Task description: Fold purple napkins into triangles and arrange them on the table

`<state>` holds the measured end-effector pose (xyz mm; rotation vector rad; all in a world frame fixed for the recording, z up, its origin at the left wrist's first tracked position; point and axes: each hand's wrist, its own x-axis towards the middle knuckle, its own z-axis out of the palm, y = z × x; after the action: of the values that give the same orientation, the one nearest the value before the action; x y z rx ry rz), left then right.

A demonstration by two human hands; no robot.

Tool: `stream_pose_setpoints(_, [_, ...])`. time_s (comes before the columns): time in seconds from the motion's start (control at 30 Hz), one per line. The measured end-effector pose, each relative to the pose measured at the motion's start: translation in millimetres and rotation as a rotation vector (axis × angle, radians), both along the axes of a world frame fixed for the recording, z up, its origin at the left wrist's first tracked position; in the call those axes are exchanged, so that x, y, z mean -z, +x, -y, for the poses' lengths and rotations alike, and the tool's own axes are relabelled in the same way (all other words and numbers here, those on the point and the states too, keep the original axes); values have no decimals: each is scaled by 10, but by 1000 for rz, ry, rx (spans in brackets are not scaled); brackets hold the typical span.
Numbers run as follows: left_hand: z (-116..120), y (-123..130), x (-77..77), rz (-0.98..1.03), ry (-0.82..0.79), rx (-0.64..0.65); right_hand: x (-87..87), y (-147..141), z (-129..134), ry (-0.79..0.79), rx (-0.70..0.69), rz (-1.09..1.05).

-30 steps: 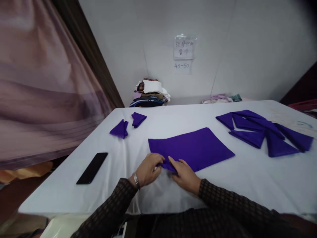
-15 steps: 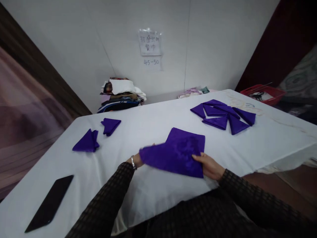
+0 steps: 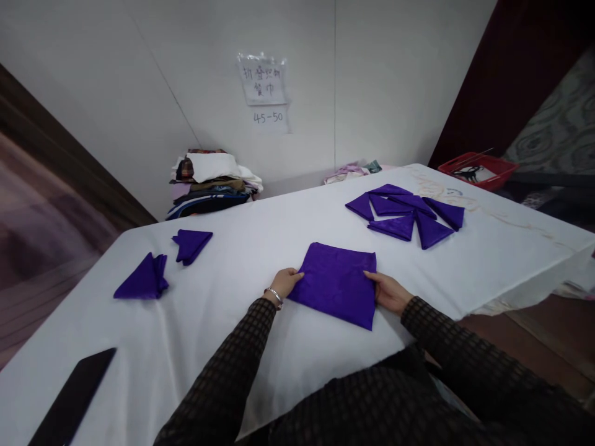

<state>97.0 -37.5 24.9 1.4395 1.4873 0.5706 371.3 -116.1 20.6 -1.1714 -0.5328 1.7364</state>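
A purple cloth [image 3: 335, 282], folded to a rough square, lies between my hands over the white-covered table [image 3: 260, 248]. My left hand [image 3: 287, 282] pinches its left edge, thumb on top and the other fingers mostly underneath. At the right edge, my right hand [image 3: 389, 291] grips the same cloth, thumb over it. Several folded purple triangles [image 3: 432, 230] lie grouped at the back right. Two more folded purple cloths, one nearer [image 3: 142, 279] and one farther [image 3: 193, 245], rest on the left.
A dark flat object [image 3: 74, 396] lies at the front left. Stacked clothes [image 3: 209, 186] stand behind the table by the wall, with more fabric [image 3: 348, 173] to their right. A red basket [image 3: 497, 174] is at the far right. Paper signs [image 3: 264, 82] hang on the wall.
The cloth's left part, which stretched out to the left, is now folded in, leaving a squarer shape. My left hand has moved right, closer to my right hand. The view has shifted slightly.
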Motion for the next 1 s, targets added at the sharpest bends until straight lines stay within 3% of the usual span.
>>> stream_pose_setpoints(0.17, [53, 2, 35, -119, 124, -87, -19, 17, -22, 90, -36, 88])
stream_pose_setpoints(0.43, [60, 35, 41, -295, 184, -24, -38, 206, -59, 58, 42, 300])
stream_pose_setpoints(0.57, [66, 56, 38, -379, 219, 10, -43, 325, -187, 26, -12, 552])
stream_pose_setpoints(1.0, [192, 151, -12, -656, 290, 23, 23, 476, -482, 110, -199, 998])
